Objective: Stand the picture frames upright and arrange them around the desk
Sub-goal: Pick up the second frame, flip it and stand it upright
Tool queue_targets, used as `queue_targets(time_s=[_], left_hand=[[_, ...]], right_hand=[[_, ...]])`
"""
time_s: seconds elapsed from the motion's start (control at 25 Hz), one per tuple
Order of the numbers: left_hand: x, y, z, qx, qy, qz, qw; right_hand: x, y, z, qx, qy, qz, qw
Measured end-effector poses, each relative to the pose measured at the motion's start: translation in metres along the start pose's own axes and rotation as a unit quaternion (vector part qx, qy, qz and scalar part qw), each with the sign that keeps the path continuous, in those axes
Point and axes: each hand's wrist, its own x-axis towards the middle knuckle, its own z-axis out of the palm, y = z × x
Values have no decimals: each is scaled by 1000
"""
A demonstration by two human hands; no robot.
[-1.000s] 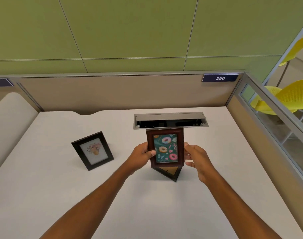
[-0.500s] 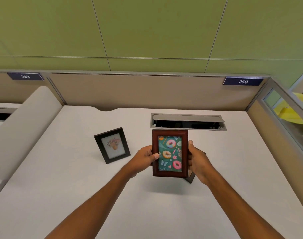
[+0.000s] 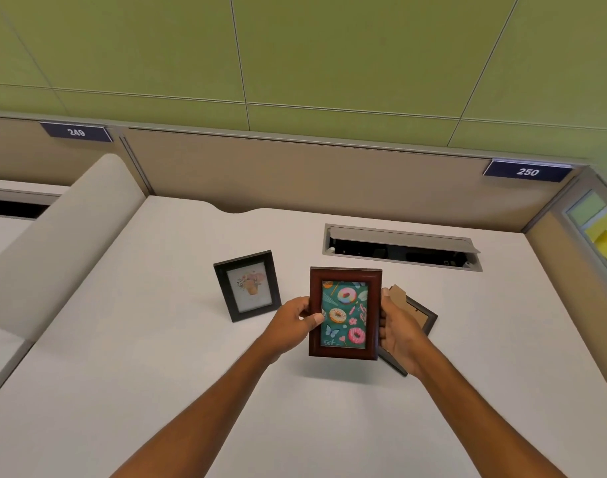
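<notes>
Left hand (image 3: pixel 297 322) and right hand (image 3: pixel 397 331) grip the doughnut frame (image 3: pixel 344 313) above the desk (image 3: pixel 157 339).

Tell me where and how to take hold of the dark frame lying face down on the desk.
Probably by its two long dark edges, coming from above and from the right, where its corner is free. The face-down frame lies flat and slanted on the desk, cardboard back up. Its left part is hidden behind the right hand, which holds the donut frame.

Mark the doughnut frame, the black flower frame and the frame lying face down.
doughnut frame (image 3: pixel 345 313), head view, centre of its print.
black flower frame (image 3: pixel 249 287), head view, on the flower print.
face-down frame (image 3: pixel 416 313), head view, on its cardboard back.
</notes>
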Motion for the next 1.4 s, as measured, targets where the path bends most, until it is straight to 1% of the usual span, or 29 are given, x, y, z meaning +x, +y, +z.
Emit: queue_targets(time_s=[0.24, 0.4, 0.56, 0.64, 0.8, 1.04, 1.16, 1.28, 1.4], left_hand=[[15, -6, -7, -9, 1, -10, 1000], [25, -7, -12, -33, -35, -32, 998], [37, -7, -17, -47, -55, -39, 997], [43, -6, -18, -58, -55, -39, 996], [57, -8, -18, -56, -41, -43, 997], [79, -13, -19, -76, -11, -48, 996], [92, -9, -19, -126, 9, -72, 989], [102, -1, -19, -194, 25, -103, 975], [115, -2, -16, -235, 56, -132, 961]], right_hand=[[26, -2, 6, 2, -28, 14, 1000], [43, -4, 11, 18, -44, 34, 998], [61, -11, 15, 72, -92, 48, 992], [67, -14, 21, 99, -102, 51, 989], [83, -24, 25, 97, -96, 34, 990], [112, -47, 27, 75, -147, 13, 986], [129, -54, 34, 88, -156, 13, 984], [145, -59, 39, 95, -153, 21, 983], [160, -62, 41, 87, -142, 21, 986]])
